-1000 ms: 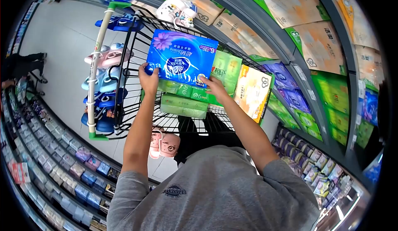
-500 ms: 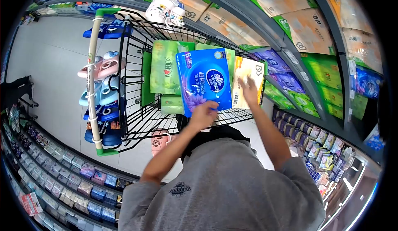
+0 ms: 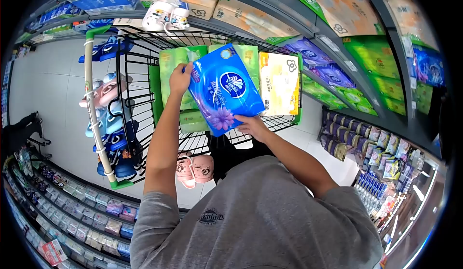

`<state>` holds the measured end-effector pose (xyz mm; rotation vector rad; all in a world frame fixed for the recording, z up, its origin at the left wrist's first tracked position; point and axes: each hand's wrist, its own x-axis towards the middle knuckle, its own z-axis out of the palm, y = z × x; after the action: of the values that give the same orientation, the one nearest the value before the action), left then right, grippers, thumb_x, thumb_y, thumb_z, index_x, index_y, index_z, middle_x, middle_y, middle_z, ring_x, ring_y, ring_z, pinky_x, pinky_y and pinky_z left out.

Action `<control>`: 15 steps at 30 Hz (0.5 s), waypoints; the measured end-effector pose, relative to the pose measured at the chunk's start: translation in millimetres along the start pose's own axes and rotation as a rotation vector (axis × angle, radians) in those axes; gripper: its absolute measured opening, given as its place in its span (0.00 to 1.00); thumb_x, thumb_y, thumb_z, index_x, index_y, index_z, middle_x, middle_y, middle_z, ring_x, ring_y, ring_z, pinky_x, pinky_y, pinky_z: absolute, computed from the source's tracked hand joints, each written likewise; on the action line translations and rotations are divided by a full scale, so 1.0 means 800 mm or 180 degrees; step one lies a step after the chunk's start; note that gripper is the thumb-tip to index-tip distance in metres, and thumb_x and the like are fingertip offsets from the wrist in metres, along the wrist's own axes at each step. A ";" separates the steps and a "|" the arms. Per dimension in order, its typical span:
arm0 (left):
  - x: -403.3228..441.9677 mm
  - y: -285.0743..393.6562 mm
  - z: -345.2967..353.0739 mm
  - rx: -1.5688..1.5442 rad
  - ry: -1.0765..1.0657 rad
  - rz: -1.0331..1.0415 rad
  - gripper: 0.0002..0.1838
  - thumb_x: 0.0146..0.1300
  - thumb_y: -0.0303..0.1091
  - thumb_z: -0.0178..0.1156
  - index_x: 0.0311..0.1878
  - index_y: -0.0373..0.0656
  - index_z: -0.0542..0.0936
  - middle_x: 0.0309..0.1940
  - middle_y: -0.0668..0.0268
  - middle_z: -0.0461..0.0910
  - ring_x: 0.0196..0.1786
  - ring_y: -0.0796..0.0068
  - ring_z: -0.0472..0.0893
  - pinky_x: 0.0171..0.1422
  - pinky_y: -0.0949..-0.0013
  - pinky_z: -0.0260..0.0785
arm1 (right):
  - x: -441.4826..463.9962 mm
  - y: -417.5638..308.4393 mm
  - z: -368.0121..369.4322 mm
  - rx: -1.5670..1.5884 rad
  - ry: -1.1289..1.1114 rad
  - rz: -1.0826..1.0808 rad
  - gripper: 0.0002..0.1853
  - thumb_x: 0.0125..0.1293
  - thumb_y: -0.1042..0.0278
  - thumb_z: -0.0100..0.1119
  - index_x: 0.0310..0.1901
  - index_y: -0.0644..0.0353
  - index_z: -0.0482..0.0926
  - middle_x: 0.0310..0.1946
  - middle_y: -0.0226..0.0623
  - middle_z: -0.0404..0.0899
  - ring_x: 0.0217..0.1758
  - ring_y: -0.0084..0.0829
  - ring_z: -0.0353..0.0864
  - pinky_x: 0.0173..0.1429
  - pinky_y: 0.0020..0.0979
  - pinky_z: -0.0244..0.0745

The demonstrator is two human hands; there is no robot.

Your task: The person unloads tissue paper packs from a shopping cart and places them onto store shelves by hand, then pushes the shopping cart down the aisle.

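A blue pack of tissues [image 3: 226, 88] with a purple flower print lies tilted over the other packs in the shopping cart [image 3: 140, 56]. My left hand [image 3: 179, 80] grips its left edge, fingers closed at the upper corner. At the lower right corner, my right hand [image 3: 251, 125] holds it between thumb and fingers. Beneath and behind it are green tissue packs [image 3: 173, 59], partly covered. To the right stands a cream and yellow tissue pack [image 3: 279, 83], close to the cart's green-cornered end.
Clogs hang along the cart's handle [image 3: 88, 90], and white clogs [image 3: 166, 15] and pink clogs [image 3: 195, 167] hang on its sides. Shelves of tissue packs [image 3: 345, 8] line the far side and right. A low shelf of small packs [image 3: 91, 204] runs at lower left.
My left hand has moved from the blue pack's lower edge to its upper left. My right hand has left the cream pack and taken the blue pack's lower corner. The blue pack has turned.
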<state>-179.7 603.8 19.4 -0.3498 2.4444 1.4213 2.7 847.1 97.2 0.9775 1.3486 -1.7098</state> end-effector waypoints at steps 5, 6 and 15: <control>-0.051 -0.049 -0.005 -0.0654 -0.0963 -0.0825 0.31 0.60 0.61 0.54 0.47 0.38 0.80 0.40 0.59 0.81 0.46 0.69 0.78 0.56 0.70 0.65 | -0.022 -0.010 -0.043 0.0190 0.0205 -0.0265 0.35 0.54 0.56 0.67 0.60 0.60 0.63 0.54 0.42 0.72 0.53 0.37 0.76 0.57 0.39 0.71; -0.068 -0.047 0.000 -0.1270 -0.1068 -0.1096 0.36 0.60 0.62 0.53 0.54 0.34 0.75 0.46 0.60 0.79 0.49 0.74 0.75 0.59 0.72 0.62 | -0.016 -0.009 -0.055 0.0181 0.0092 -0.0164 0.36 0.52 0.56 0.69 0.61 0.57 0.63 0.54 0.41 0.72 0.55 0.36 0.74 0.58 0.41 0.68; -0.188 0.053 0.012 -0.1094 -0.0611 -0.0893 0.34 0.49 0.44 0.72 0.54 0.34 0.69 0.42 0.58 0.78 0.43 0.70 0.78 0.51 0.70 0.69 | -0.030 -0.015 -0.136 -0.0427 -0.0838 -0.0110 0.33 0.48 0.52 0.71 0.55 0.56 0.73 0.51 0.35 0.75 0.54 0.30 0.72 0.56 0.34 0.64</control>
<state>-54.1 641.9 104.3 -0.5761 1.9119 1.6571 15.8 957.9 106.0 0.6326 1.2928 -1.6827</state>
